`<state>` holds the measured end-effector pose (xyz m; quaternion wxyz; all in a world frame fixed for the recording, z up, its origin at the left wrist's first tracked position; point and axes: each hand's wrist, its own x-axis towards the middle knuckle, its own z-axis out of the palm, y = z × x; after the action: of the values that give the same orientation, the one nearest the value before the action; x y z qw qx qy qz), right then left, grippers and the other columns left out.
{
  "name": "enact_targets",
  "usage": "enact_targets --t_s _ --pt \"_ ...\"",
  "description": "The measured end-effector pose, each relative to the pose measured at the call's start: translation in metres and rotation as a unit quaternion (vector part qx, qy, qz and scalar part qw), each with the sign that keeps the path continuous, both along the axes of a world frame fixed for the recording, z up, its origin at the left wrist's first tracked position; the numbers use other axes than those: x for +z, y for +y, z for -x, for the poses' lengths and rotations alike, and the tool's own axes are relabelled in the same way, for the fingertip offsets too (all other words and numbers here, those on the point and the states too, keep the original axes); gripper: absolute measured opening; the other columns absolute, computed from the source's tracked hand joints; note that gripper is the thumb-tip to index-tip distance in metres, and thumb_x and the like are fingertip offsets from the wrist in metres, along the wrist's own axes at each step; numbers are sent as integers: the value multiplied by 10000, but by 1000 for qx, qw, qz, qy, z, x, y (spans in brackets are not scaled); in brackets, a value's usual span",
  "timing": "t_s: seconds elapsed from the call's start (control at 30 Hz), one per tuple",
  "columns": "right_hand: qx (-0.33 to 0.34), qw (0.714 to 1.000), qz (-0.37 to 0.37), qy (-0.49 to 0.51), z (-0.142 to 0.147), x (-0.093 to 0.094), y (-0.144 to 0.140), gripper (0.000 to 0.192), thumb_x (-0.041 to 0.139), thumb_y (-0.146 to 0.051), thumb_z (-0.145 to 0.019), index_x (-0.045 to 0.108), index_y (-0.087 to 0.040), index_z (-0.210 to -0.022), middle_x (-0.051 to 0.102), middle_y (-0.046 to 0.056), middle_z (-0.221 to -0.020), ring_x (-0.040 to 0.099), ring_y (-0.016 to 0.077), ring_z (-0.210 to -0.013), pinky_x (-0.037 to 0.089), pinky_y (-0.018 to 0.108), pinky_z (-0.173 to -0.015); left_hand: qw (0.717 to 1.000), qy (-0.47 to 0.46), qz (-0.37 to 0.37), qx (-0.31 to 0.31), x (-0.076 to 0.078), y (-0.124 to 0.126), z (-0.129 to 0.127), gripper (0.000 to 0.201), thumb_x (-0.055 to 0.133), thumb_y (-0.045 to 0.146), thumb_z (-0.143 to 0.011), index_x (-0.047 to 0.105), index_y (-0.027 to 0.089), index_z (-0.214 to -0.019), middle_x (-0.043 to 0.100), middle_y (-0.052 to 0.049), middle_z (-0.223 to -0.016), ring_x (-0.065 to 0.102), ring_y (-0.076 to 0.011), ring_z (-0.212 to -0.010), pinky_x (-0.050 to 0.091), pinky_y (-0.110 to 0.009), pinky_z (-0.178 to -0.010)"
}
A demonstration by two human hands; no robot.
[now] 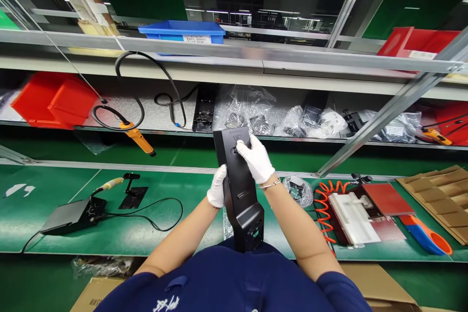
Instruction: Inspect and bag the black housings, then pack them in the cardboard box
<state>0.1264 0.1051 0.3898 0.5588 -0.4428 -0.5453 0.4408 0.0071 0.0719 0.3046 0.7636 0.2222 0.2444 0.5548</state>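
Note:
A long black plastic housing (239,175) is held up in front of my chest, its lower end against my dark blue shirt. Its broad face shows printed marks near the top, a small slot lower down, and openings at the bent bottom end. My left hand (218,187), in a white glove, grips the left edge from the side; its far fingers are hidden behind the housing. On the upper right, my right hand (257,160), also gloved, holds the edge, with its thumb pressed on the face beside a small round recess.
To the left are a soldering station (75,215) and iron stand (133,197). An orange electric screwdriver (138,139) hangs above. Bagged parts (244,102) line the shelf. At right sit a red-and-white fixture (353,217), a coiled orange hose (323,209) and cardboard dividers (438,200).

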Motion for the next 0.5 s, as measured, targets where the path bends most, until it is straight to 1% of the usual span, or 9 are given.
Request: enact_targets --t_s 0.07,0.13,0.2,0.27,0.3,0.37,0.43,0.5 --pt "-26 1000 7 -10 1 0 -1 416 657 -369 -865 641 -186 -1238 747 71 -1223 696 202 -1120 537 347 -1048 1000 -2 -1 -15 0 -1 1 439 723 533 -812 761 195 -1089 803 -92 -1094 689 -319 -1224 492 -429 -1156" --pt "-36 999 12 -30 1 -2 -1 450 680 -382 -862 642 -197 -1269 745 70 -1234 692 212 -1144 518 377 -1086 1000 -4 -5 -15 0 0 3 469 758 554 -779 769 198 -1083 801 -98 -1104 674 -341 -1245 489 -454 -1161" --pt "-8 1000 10 -26 -2 -6 -3 498 663 -439 -888 632 -212 -1331 727 73 -1285 673 218 -1201 491 400 -1132 1000 -15 -13 -23 2 2 5 535 780 600 -748 772 200 -1104 790 -105 -1153 658 -358 -1265 487 -480 -1161" --pt "24 1000 12 4 -6 -12 -6 563 603 -527 -928 605 -226 -1404 673 81 -1388 639 217 -1274 481 406 -1153 998 -32 -25 -55 4 3 10 636 772 664 -731 763 189 -1154 767 -122 -1219 640 -373 -1287 472 -514 -1170" --pt "28 999 19 19 -8 -16 -8 600 577 -564 -938 584 -234 -1439 630 83 -1449 618 216 -1308 480 406 -1159 996 -43 -32 -76 5 3 12 693 760 699 -724 754 179 -1183 755 -133 -1246 628 -382 -1300 458 -534 -1178" --pt "13 999 41 32 -11 -23 -12 667 569 -605 -932 541 -241 -1490 553 90 -1535 590 220 -1348 475 411 -1167 992 -62 -42 -104 5 4 16 759 740 739 -719 738 169 -1221 745 -141 -1266 608 -388 -1324 429 -557 -1195" --pt "-1 999 46 21 -10 -26 -14 696 591 -596 -922 522 -220 -1504 532 107 -1552 574 226 -1368 452 415 -1186 992 -71 -40 -96 2 6 19 718 735 726 -734 741 186 -1207 756 -122 -1247 616 -368 -1319 432 -534 -1197" --pt "-16 1000 21 -17 -4 -25 -15 664 603 -563 -924 542 -202 -1479 570 119 -1513 572 228 -1366 421 410 -1207 996 -57 -24 -69 -4 9 18 597 738 670 -763 756 218 -1153 777 -84 -1202 657 -329 -1268 478 -478 -1165"
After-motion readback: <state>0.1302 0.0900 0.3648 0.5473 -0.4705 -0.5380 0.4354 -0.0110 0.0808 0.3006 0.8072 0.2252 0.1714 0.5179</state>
